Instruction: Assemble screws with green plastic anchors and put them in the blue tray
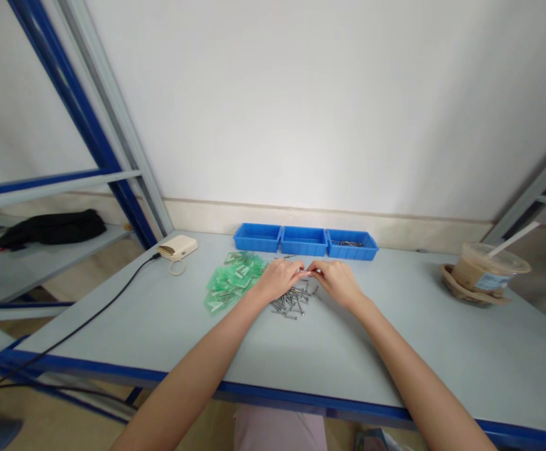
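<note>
My left hand (279,277) and my right hand (336,280) meet above a pile of screws (290,304), fingertips nearly touching. Both are closed in a pinch around a small, whitish piece (306,272), mostly hidden by the fingers; its kind is too small to make out. Beneath and between the hands, the loose grey metal screws lie scattered on the table. A see-through green plastic bag (235,280), with small white pieces showing in it, lies beside my left hand and is partly covered by it.
Behind the hands stand a left blue bin (257,245), a middle blue bin (303,248) and a right blue bin (353,253) with some screws inside. A cream device (177,246) with a black cable (113,299) sits left. At right, a lidded drink cup (482,272) rests in a cardboard holder.
</note>
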A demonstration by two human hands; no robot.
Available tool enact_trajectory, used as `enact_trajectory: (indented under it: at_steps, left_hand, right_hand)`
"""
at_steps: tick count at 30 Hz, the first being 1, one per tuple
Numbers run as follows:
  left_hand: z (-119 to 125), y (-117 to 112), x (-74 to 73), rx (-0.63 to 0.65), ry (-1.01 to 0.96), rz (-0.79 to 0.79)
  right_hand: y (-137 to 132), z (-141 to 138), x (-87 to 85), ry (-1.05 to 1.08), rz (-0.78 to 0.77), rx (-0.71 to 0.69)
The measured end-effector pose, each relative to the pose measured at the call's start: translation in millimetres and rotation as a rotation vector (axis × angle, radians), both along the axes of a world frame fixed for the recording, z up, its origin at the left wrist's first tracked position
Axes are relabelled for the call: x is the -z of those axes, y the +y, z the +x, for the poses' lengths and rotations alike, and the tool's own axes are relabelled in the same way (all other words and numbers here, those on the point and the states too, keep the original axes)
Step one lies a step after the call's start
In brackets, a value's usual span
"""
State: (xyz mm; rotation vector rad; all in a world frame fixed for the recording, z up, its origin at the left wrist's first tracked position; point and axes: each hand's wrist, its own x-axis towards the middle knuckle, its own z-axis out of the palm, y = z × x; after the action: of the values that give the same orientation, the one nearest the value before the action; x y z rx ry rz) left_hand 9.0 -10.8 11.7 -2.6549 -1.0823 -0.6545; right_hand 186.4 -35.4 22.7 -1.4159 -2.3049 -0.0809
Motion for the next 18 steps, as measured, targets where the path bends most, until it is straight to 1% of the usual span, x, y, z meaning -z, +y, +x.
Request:
enact_trajectory:
  at_steps: [4, 9, 15, 18]
  left_hand:
    - [0.6, 0.9, 2.3, 0.012, -0.001, 0.000]
    - [1.1, 2.1, 3.6, 0.001, 0.029, 0.006]
    - [1.6, -0.8, 1.9, -0.010, -0.002, -0.026]
    - [1.2, 0.0, 3.8, -0.008, 0.000, -0.040]
  right_hand:
    - [-0.2, 0.4, 0.3, -0.016, -0.002, -0.001]
    - [1.0, 2.0, 2.8, 0.010, 0.001, -0.053]
    - [-0.5, 0.8, 0.0, -0.019, -0.002, -0.016]
    - [-0.7, 1.2, 0.0, 0.000, -0.018, -0.052]
